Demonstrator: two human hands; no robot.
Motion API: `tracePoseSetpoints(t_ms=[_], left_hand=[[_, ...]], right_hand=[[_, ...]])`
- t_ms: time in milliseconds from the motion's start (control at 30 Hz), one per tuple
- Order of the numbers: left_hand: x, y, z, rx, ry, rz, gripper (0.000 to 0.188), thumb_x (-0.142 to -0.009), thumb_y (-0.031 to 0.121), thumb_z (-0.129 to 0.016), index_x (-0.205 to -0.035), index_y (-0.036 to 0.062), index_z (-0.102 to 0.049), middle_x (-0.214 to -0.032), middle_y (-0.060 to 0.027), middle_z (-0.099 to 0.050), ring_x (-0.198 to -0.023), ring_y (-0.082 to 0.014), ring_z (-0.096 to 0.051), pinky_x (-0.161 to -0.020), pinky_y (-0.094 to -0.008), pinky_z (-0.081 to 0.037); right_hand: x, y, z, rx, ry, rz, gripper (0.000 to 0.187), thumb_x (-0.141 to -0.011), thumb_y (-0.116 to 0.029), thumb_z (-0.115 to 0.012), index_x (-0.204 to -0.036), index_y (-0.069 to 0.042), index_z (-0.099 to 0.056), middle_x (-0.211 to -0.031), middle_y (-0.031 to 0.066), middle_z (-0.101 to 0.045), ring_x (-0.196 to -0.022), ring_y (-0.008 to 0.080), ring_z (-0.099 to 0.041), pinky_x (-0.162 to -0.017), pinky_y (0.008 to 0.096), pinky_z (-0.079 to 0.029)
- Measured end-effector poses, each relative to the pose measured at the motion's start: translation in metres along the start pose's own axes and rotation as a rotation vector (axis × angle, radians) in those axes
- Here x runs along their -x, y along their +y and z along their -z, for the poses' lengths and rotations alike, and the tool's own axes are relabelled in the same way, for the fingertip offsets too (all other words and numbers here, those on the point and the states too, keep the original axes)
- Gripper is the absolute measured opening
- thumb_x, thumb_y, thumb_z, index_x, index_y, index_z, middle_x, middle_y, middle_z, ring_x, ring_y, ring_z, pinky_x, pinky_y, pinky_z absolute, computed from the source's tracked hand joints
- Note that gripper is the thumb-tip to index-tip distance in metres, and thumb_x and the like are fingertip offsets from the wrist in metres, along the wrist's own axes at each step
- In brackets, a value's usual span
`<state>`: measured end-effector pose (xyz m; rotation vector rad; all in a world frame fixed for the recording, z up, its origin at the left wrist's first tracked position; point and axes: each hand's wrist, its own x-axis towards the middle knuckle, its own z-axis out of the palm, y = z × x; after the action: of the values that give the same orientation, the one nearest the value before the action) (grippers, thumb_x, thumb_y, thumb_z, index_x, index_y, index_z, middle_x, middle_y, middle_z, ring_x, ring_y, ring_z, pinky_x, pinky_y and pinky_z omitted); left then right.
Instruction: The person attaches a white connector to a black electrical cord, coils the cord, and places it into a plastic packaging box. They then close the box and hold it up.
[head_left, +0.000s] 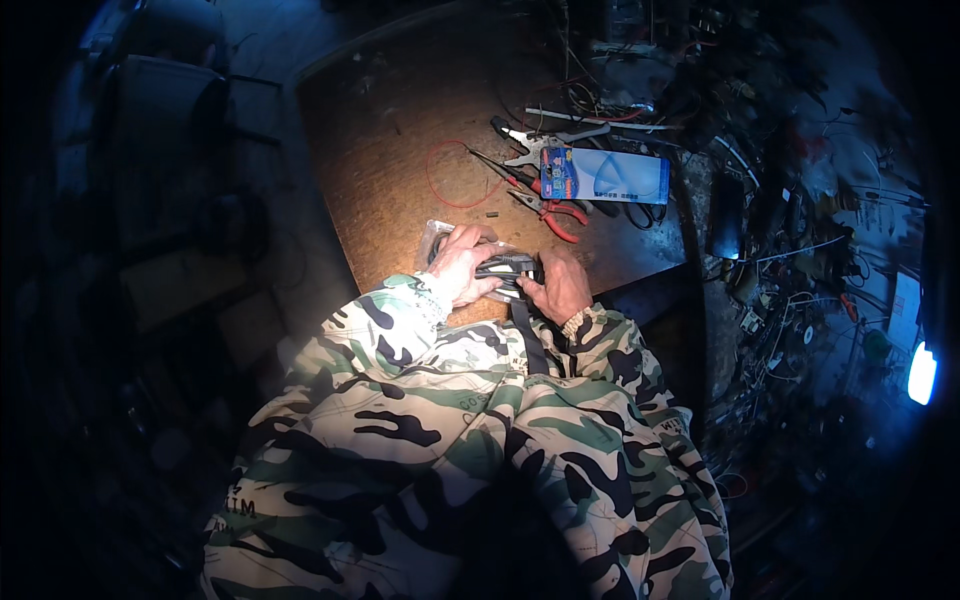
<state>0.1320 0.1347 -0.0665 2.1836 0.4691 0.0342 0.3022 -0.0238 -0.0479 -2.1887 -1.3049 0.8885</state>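
On the wooden table's near edge lies a clear plastic bag [431,239] with a black bundle, apparently a coiled cable [508,267], in or on it. My left hand [462,265] bends its fingers over the left part of the bundle and plastic. From the other side, my right hand [560,284] grips the bundle's right end, its thumb pressed against it. The palms and fingers hide part of the bundle. Just beyond the hands lies a small dark piece [491,214]. A thin red wire loop [431,172] rests farther back on the tabletop.
Red-handled pliers [566,214] and a grey plier-like tool [527,146] lie beyond my right hand, beside a blue-and-white package card [615,176]. Tangled wires and parts [790,300] crowd the right side. A bright lamp [922,373] glows at far right.
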Motion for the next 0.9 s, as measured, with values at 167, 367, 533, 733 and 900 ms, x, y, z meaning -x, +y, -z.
tracePoseSetpoints(t_ms=[167,367,533,733,900], left_hand=[[-0.004,-0.02,0.004,-0.023,-0.017,-0.049,0.038,-0.078,0.006,-0.075,-0.116,0.0057,-0.074,-0.122,-0.0117,-0.062,-0.117,-0.0334,-0.055,-0.103,-0.0434,-0.046],[-0.002,-0.007,0.003,-0.168,0.071,-0.081,0.029,-0.077,0.011,-0.077,-0.106,0.0066,-0.074,-0.119,-0.0096,-0.062,-0.112,-0.0311,-0.057,-0.096,-0.0428,-0.05],[0.001,-0.009,-0.004,-0.277,0.1,-0.086,0.026,-0.075,0.012,-0.079,-0.099,0.0063,-0.07,-0.121,-0.0102,-0.061,-0.112,-0.0311,-0.057,-0.092,-0.0443,-0.052],[0.005,-0.015,-0.013,-0.248,0.176,-0.079,0.029,-0.075,0.016,-0.082,-0.1,0.0073,-0.07,-0.119,-0.0111,-0.06,-0.109,-0.0338,-0.059,-0.092,-0.0439,-0.051],[0.005,-0.02,-0.012,-0.199,0.187,-0.064,0.03,-0.074,0.016,-0.083,-0.099,0.0067,-0.069,-0.119,-0.0109,-0.061,-0.111,-0.0335,-0.059,-0.093,-0.0438,-0.05]], right_hand=[[0.003,-0.017,0.004,0.06,0.056,0.04,0.034,-0.079,-0.017,-0.078,-0.104,0.003,-0.067,-0.095,0.0241,-0.063,-0.095,0.0435,-0.062,-0.082,0.0516,-0.049],[0.011,-0.02,-0.001,-0.051,0.059,-0.036,0.034,-0.079,-0.015,-0.077,-0.107,0.002,-0.068,-0.097,0.0248,-0.063,-0.095,0.0441,-0.062,-0.082,0.0516,-0.05],[0.01,-0.02,0.001,-0.081,0.011,-0.007,0.033,-0.079,-0.016,-0.077,-0.106,0.002,-0.069,-0.095,0.0252,-0.063,-0.091,0.0453,-0.064,-0.08,0.0516,-0.051],[-0.008,-0.008,0.001,-0.051,-0.184,-0.03,0.029,-0.082,-0.018,-0.078,-0.098,0.005,-0.071,-0.088,0.0289,-0.066,-0.085,0.0466,-0.067,-0.077,0.0525,-0.052],[-0.012,-0.014,0.009,-0.045,-0.198,-0.049,0.03,-0.081,-0.019,-0.081,-0.097,0.005,-0.072,-0.086,0.0293,-0.068,-0.084,0.0456,-0.068,-0.074,0.0523,-0.052]])
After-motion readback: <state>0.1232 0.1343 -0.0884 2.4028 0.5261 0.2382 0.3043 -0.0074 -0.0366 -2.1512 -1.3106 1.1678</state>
